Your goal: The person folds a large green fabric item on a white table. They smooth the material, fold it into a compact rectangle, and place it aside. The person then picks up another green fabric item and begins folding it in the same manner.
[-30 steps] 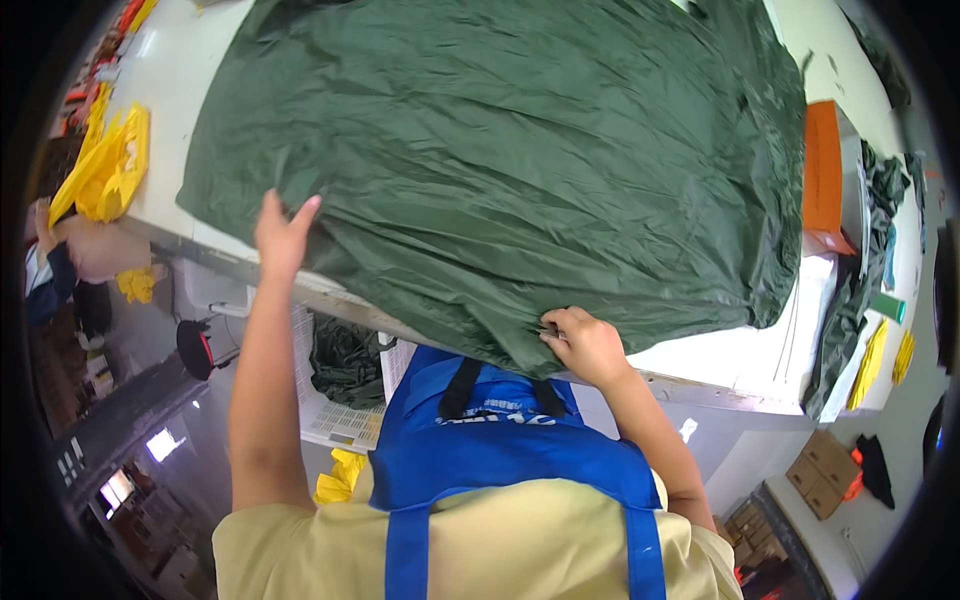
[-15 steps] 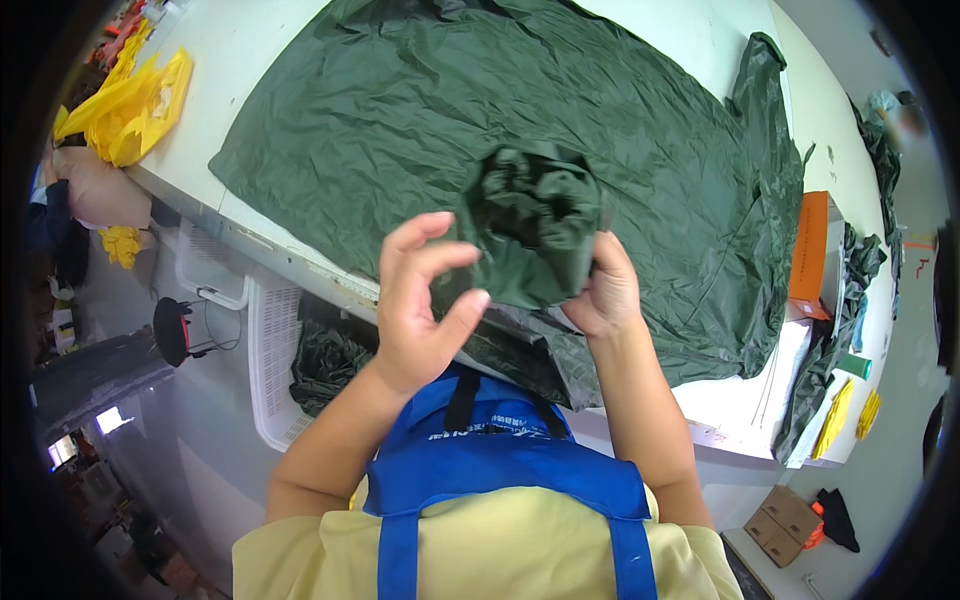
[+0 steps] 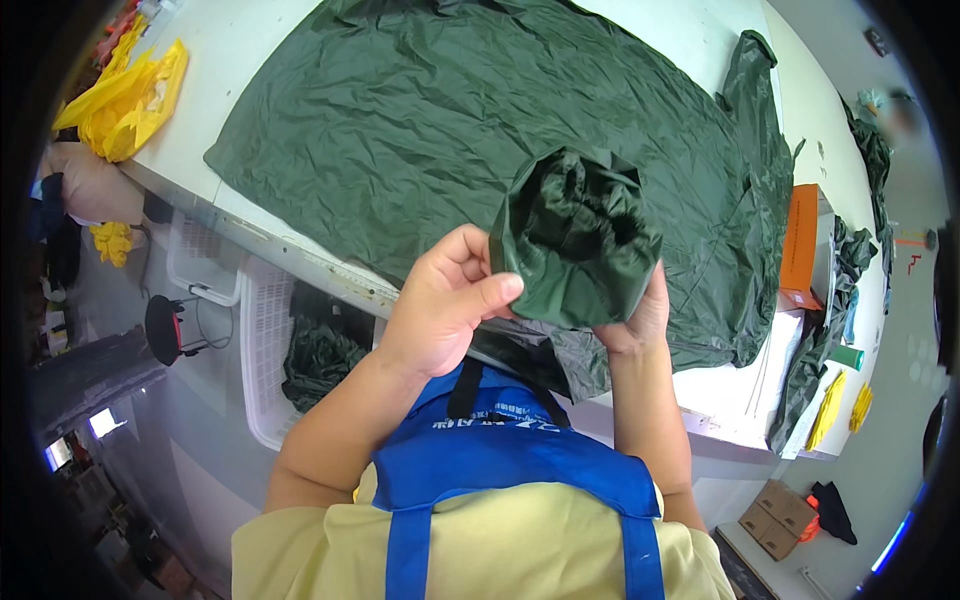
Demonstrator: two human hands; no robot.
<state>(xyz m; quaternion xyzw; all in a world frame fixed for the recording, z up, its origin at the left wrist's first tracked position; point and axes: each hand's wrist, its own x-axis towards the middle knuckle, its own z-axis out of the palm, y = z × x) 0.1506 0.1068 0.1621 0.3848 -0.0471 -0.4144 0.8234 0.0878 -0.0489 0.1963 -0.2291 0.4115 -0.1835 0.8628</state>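
A small dark green fabric pouch, its mouth gathered into folds and facing up, is held above the table. My left hand is closed at its left side, thumb and fingers pinching the edge. My right hand grips it from the lower right, with most of those fingers hidden behind the fabric. Beneath spreads a large, wrinkled dark green sheet of the same shiny material. Whether pouch and sheet are joined cannot be seen.
The white table bears a yellow plastic bag at far left and an orange box at right, beside dark green fabric strips. Below the left edge stands a white basket holding dark fabric. A black stool stands further left.
The pouch has moved right and turned more upright, its mouth opened wider. My left hand, apart from it before, has closed on its left edge; my right hand has shifted right with it.
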